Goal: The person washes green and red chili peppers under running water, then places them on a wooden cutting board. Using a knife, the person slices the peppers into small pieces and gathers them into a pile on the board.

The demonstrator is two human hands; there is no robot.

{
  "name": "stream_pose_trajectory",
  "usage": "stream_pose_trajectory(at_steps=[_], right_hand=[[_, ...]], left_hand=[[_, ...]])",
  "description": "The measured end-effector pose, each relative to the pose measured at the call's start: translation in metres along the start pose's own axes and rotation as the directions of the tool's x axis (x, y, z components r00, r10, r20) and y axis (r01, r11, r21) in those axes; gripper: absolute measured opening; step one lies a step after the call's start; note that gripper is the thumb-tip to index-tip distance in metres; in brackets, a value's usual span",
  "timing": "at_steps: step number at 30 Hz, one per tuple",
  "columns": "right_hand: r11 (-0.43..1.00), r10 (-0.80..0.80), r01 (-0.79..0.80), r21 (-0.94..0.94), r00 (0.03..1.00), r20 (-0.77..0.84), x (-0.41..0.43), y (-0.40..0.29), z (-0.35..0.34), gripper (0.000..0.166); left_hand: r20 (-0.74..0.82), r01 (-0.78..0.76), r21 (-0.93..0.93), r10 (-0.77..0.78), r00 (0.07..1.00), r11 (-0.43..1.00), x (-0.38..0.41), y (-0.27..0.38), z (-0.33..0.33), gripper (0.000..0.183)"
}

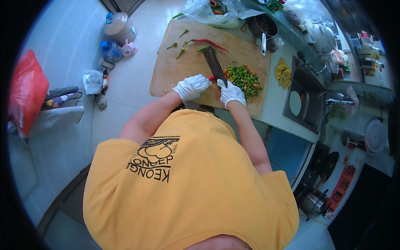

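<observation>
My right hand, in a white glove, grips a dark-bladed kitchen knife whose blade points away from me over the wooden cutting board. In a matching glove, my left hand rests at the board's near edge, its fingertips on a piece of red chili pepper beside the blade. Right of the knife lies a heap of chopped green and red peppers. A long red chili lies beyond, with a green chili partly hidden by the blade. Several green stem ends are scattered on the left.
A plastic bag of vegetables touches the board's far edge. A saucepan stands at the back right, its handle over the board. Further right are a yellow cloth and a sink. Large plastic jars stand on the left.
</observation>
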State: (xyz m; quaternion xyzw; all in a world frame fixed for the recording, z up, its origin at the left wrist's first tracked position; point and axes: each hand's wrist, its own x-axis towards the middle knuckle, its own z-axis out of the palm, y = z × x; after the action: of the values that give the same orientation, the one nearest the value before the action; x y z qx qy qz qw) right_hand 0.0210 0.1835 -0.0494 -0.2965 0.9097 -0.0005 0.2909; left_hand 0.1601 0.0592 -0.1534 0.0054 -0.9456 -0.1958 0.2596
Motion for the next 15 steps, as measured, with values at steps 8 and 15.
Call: stream_pose_trajectory(at_steps=[8,15], right_hand=[[1.000,0.000,0.002,-0.029,0.999,0.046,-0.008,0.000,0.000,0.058],[0.997,0.007,-0.009,0.080,1.000,0.029,0.017,-0.007,0.006,0.060]], left_hand=[[-0.008,0.007,-0.031,-0.007,1.000,1.000,-0.004,-0.002,0.006,0.026],[-0.004,-0.018,-0.039,0.018,1.000,0.999,0.002,-0.003,0.000,0.026]])
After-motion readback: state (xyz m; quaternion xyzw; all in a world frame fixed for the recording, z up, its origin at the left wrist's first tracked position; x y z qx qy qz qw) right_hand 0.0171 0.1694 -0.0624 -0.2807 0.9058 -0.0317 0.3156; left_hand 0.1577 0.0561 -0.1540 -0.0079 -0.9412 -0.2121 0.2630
